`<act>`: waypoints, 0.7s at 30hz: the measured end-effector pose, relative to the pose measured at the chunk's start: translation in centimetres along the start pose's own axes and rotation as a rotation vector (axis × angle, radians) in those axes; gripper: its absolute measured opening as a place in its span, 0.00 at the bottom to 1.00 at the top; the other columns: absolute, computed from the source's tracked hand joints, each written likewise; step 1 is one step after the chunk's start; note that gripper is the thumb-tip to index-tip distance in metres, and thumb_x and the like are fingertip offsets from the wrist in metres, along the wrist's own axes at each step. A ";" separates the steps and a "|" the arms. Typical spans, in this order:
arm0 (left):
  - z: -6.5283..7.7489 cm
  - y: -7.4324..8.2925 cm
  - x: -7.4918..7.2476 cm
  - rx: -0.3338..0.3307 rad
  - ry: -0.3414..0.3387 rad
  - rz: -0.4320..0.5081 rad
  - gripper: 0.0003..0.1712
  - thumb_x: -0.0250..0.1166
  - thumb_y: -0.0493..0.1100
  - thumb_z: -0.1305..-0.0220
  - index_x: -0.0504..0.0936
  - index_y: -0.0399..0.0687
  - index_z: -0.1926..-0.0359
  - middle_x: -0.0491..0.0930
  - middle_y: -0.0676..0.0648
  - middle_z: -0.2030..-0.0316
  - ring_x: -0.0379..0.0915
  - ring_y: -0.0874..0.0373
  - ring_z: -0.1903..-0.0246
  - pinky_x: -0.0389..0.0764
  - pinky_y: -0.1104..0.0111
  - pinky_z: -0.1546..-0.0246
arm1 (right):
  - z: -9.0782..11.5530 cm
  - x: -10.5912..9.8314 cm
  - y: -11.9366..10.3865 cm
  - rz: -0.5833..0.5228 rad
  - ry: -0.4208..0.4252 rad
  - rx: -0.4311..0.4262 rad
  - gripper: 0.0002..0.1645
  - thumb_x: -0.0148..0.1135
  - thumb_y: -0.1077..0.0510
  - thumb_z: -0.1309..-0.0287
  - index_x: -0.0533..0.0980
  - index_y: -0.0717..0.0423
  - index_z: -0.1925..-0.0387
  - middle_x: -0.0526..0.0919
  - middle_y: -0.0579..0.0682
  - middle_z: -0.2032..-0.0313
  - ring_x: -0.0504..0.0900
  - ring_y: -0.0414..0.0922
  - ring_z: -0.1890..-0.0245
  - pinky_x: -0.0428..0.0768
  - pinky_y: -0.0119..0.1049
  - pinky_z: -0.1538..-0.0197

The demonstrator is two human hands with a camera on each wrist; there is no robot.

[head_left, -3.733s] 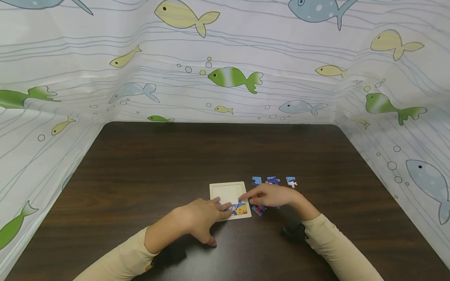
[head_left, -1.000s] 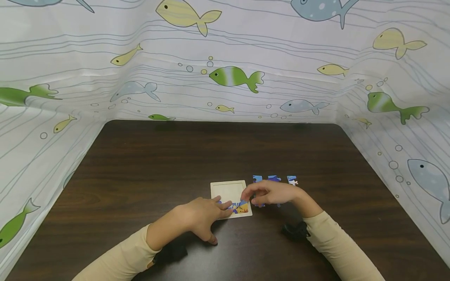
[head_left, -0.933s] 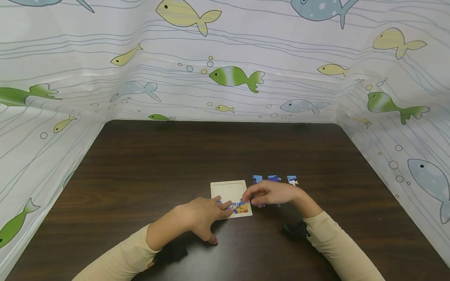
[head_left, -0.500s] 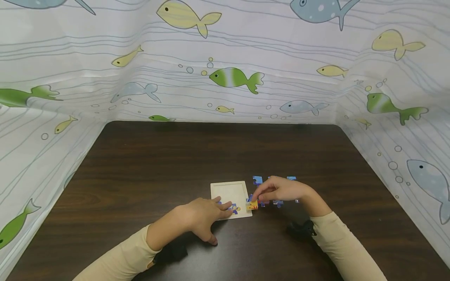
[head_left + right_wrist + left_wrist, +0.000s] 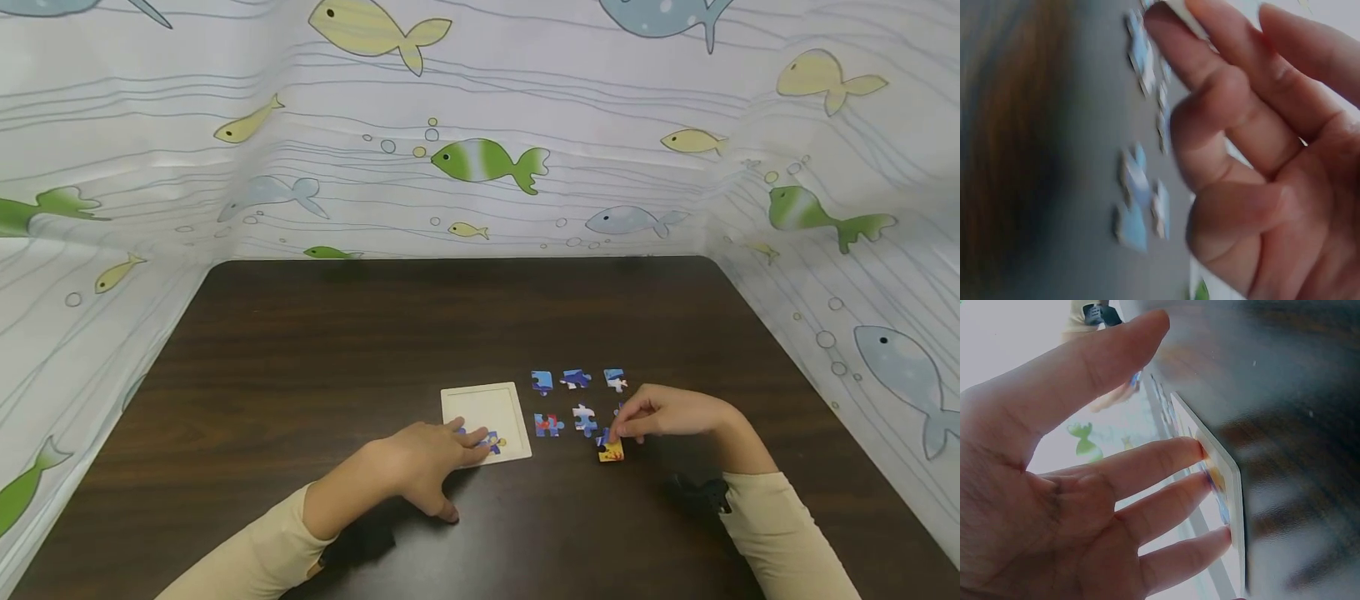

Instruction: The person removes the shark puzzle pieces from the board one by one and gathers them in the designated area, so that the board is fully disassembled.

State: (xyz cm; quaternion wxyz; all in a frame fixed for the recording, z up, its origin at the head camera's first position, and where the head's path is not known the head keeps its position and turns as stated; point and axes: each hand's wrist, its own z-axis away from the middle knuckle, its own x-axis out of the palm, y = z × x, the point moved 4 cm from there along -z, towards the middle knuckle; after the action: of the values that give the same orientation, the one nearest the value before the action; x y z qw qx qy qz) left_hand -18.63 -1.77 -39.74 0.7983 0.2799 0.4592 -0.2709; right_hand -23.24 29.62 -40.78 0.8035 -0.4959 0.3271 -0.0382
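My left hand [image 5: 412, 467] lies with fingers spread over the near part of a square wooden puzzle tray [image 5: 480, 404]. In the left wrist view its fingertips touch the inside of the tray [image 5: 1239, 506], near the rim. A blue-and-yellow puzzle piece [image 5: 495, 442] shows in the tray beside those fingers; the fingers cover others partly. Right of the tray, my right hand [image 5: 678, 412] pinches a yellow-and-blue puzzle piece [image 5: 612, 452] between thumb and fingers, low over the table. In the right wrist view the right hand's [image 5: 1254, 144] other fingers are curled.
Several loose puzzle pieces lie in two rows right of the tray, among them a blue one [image 5: 542, 382], a dark blue one [image 5: 576, 379] and a red-and-blue one [image 5: 548, 425]. One is partly behind the right fingers. A fish-print curtain [image 5: 480, 100] surrounds the dark wooden table [image 5: 337, 333].
The right hand has taken the yellow-and-blue puzzle piece out of the tray's near right corner and carried it right, past the loose pieces. The left hand stays on the tray.
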 end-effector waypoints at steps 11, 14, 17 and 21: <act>-0.1 -0.2 0.0 0.018 0.008 0.032 0.49 0.74 0.58 0.53 0.65 0.58 0.30 0.56 0.55 0.27 0.50 0.48 0.27 0.67 0.50 0.36 | 2.8 -1.5 0.7 0.066 0.025 0.129 0.14 0.53 0.60 0.33 0.85 0.56 0.63 0.87 0.49 0.66 0.79 0.39 0.72 0.79 0.33 0.68; -0.2 -0.2 0.0 0.019 0.010 0.030 0.49 0.74 0.58 0.52 0.65 0.57 0.30 0.56 0.55 0.27 0.50 0.48 0.27 0.67 0.49 0.37 | 2.9 -1.4 0.9 0.065 0.023 0.156 0.15 0.53 0.60 0.33 0.86 0.56 0.65 0.88 0.49 0.66 0.78 0.35 0.72 0.78 0.31 0.68; -0.2 -0.1 0.0 0.018 0.006 0.030 0.49 0.74 0.57 0.52 0.65 0.58 0.30 0.56 0.55 0.27 0.50 0.48 0.27 0.67 0.49 0.37 | 2.9 -1.3 0.8 0.054 0.022 0.161 0.15 0.53 0.60 0.34 0.86 0.58 0.66 0.88 0.49 0.67 0.77 0.35 0.72 0.78 0.32 0.68; -0.2 -0.1 0.0 0.025 0.010 0.031 0.48 0.74 0.57 0.52 0.65 0.57 0.30 0.57 0.55 0.27 0.51 0.48 0.27 0.67 0.49 0.36 | 3.0 -1.3 0.6 0.055 0.029 0.182 0.15 0.53 0.60 0.34 0.86 0.58 0.67 0.86 0.49 0.70 0.76 0.35 0.74 0.76 0.30 0.71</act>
State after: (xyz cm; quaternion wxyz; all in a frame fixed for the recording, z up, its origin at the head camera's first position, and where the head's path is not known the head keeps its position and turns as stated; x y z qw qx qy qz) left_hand -18.83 -1.72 -39.83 0.7967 0.2981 0.4553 -0.2629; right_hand -22.67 32.74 -39.72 0.8412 -0.4111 0.3473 -0.0530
